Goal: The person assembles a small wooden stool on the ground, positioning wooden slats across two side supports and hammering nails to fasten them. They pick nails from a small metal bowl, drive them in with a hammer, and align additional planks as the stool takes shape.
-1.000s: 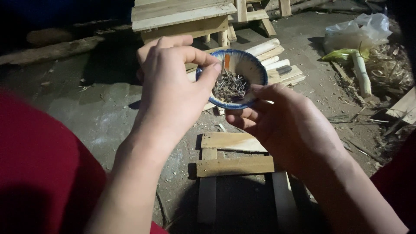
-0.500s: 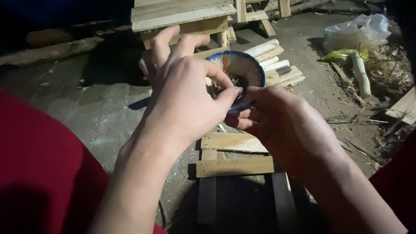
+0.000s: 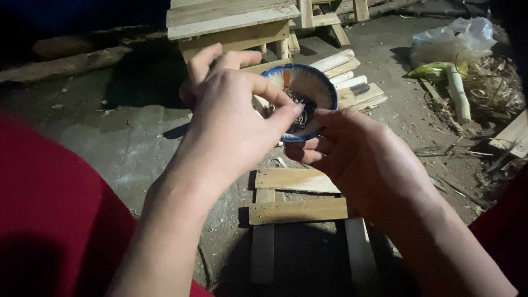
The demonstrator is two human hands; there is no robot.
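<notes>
Blue-rimmed bowl [image 3: 308,88] cupped in right hand [image 3: 368,159]; left hand [image 3: 231,121] pinching nails [image 3: 297,107] inside (dim light).

A: Light comes from near the camera, like a headlamp. It falls brightest on the left hand [image 3: 231,126], the right hand [image 3: 357,159] and the wooden slats [image 3: 297,212], and fades toward the edges.

B: The top left corner is almost black, the hands cast hard shadows on the ground [image 3: 126,137], and the near red sleeve [image 3: 49,220] is soft and blurred
</notes>
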